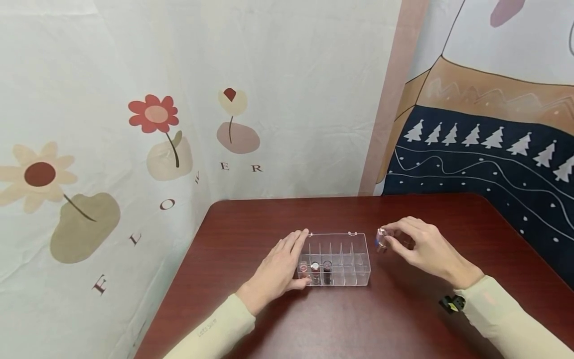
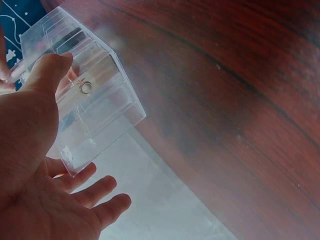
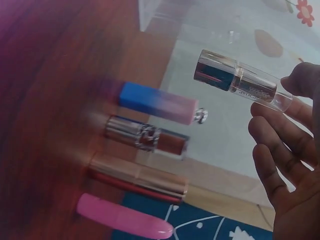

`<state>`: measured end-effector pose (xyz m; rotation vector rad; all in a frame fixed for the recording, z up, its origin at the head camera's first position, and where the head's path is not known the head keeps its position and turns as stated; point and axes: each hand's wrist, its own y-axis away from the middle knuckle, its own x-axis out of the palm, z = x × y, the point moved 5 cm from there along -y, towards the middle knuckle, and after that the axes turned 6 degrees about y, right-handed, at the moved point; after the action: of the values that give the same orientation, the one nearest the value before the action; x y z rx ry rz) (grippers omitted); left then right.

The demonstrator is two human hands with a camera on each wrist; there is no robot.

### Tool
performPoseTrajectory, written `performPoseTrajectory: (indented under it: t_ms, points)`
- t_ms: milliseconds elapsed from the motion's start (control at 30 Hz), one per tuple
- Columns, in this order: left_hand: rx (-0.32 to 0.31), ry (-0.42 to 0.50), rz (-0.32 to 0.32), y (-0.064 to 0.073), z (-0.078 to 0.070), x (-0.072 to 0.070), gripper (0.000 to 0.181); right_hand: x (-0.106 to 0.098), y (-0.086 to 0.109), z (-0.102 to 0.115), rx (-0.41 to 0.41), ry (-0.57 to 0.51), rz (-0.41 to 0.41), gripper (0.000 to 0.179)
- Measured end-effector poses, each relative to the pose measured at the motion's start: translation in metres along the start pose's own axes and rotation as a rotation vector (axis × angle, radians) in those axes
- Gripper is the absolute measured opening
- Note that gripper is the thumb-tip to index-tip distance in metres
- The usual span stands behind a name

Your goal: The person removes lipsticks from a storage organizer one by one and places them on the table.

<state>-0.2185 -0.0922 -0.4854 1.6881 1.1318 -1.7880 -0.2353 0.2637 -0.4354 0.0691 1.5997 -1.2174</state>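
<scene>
My left hand holds the left end of a clear plastic divided box, thumb at its front and fingers along its side. In the left wrist view the thumb presses the box while the other fingers spread loosely. Three lipstick tubes stand in the front compartments: a pinkish one, one with a pale top and a dark one. Right of the box, my right hand pinches a lipstick with a clear cap and shiny metallic base by its cap end.
Several upright tubes stand in a row by my right hand: a blue-and-pink one, a silver one, a rose-gold one and a bright pink one. The dark red wooden table meets printed cloth hangings behind.
</scene>
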Motion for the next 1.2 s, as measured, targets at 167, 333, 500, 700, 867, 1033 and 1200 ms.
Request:
performPoseTrajectory:
  t_ms: [167, 333, 500, 700, 867, 1033, 1200]
  points:
    - [0.003, -0.003, -0.005, 0.0, 0.0, 0.0, 0.131, 0.008, 0.007, -0.007, 0.043, -0.004, 0.044, 0.037]
    - [0.004, -0.008, -0.005, 0.001, 0.0, 0.0, 0.131, 0.016, 0.012, -0.012, 0.053, -0.01, 0.065, 0.034]
    - [0.003, -0.006, -0.002, 0.001, 0.0, 0.001, 0.132, 0.021, 0.015, -0.014, 0.065, -0.021, 0.084, 0.032]
    - [-0.008, 0.002, 0.008, 0.001, 0.0, 0.001, 0.132, 0.026, 0.018, -0.015, 0.061, -0.017, 0.089, 0.032]
    - [-0.008, 0.0, 0.01, 0.0, 0.0, 0.0, 0.132, 0.028, 0.019, -0.016, 0.06, -0.023, 0.097, 0.032]
    - [-0.009, -0.003, 0.011, 0.0, 0.0, 0.001, 0.132, 0.031, 0.02, -0.016, 0.074, -0.032, 0.122, 0.034]
    - [-0.007, -0.006, 0.011, 0.001, 0.0, 0.001, 0.132, 0.033, 0.021, -0.016, 0.096, -0.01, 0.156, 0.034]
